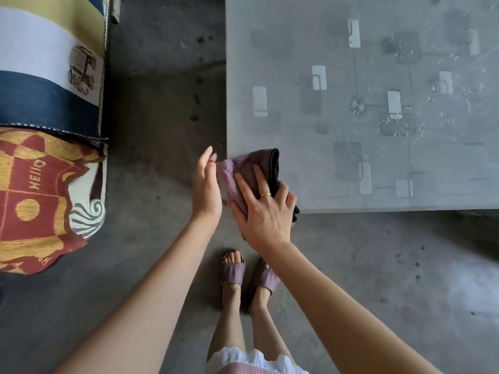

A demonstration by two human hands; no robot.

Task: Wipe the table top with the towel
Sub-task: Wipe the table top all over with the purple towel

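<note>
A folded towel (244, 168), pink on one side and dark on the other, lies over the near left corner of the grey patterned table top (351, 103). My right hand (263, 209), wearing a gold ring, presses flat on the towel with fingers spread. My left hand (206, 187) is held upright just off the table's left edge, palm facing the towel, fingertips touching its pink end. Wet streaks and droplets glisten on the table's right part.
A sofa or bench with a striped cover (51, 63) and a red and gold throw (35, 201) stands on the left. Bare concrete floor (162, 103) runs between it and the table. My feet in purple sandals (247, 273) stand below the table corner.
</note>
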